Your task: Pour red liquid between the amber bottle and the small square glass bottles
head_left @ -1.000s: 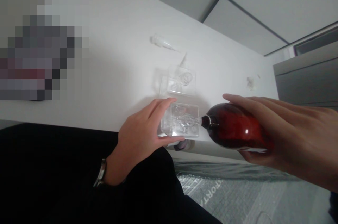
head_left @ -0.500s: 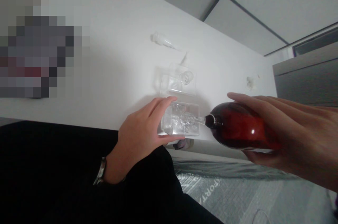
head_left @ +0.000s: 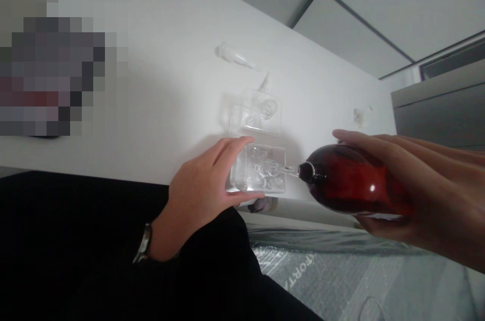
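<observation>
My right hand (head_left: 428, 184) is wrapped round a large amber glass bottle (head_left: 354, 179), tipped so its mouth faces left. A narrow clear streak (head_left: 290, 171), looking like poured liquid, joins the bottle's mouth to the round opening (head_left: 271, 168) of a clear rectangular container (head_left: 278, 187). My left hand (head_left: 204, 174) grips this container from the left, thumb along the near side and fingers along the far side. Just behind it stands a second clear rectangular container (head_left: 250, 121) with a round opening. How full either container is, I cannot tell.
A clear tapered tube, perhaps a dropper (head_left: 235, 54), lies farther back on the white table (head_left: 170, 73). A small pale item (head_left: 359, 118) sits to the right. The table's near edge runs close to the container. Plastic-wrapped material (head_left: 322, 280) lies below.
The amber bottle has drawn slightly to the right, and the clear streak at its mouth looks longer. My left hand stays around the container.
</observation>
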Tool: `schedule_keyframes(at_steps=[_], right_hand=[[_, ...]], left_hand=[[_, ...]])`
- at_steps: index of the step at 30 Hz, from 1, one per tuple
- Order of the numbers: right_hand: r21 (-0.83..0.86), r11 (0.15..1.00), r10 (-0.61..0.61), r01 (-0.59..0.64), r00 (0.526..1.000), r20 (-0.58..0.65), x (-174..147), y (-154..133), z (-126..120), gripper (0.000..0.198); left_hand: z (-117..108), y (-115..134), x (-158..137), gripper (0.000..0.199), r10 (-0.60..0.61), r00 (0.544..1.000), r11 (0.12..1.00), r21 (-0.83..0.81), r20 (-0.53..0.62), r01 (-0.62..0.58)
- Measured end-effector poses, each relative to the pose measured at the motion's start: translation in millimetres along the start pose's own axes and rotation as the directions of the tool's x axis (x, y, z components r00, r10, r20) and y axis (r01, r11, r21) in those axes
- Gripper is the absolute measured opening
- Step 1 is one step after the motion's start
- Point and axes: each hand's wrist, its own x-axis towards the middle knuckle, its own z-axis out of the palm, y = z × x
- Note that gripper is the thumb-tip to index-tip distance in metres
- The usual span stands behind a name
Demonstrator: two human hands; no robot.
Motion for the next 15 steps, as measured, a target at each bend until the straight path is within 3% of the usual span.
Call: schedule_keyframes(at_steps=[5,15], right_hand=[[-0.033,0.996,-0.089,0.087,0.995,-0.050,2.5,2.2,-2.0,0.084],[-0.032,0.994,-0.103,0.102,0.995,-0.012,2.3,1.6,-8.1,0.079]], left_hand=[[0.9,0.3,-0.1,0.081,-0.006,1.000,1.000,-0.003,-0.002,0.006],[0.3,0.4,-0.5,0.083,0.002,1.000,1.000,-0.004,-0.004,-0.002]])
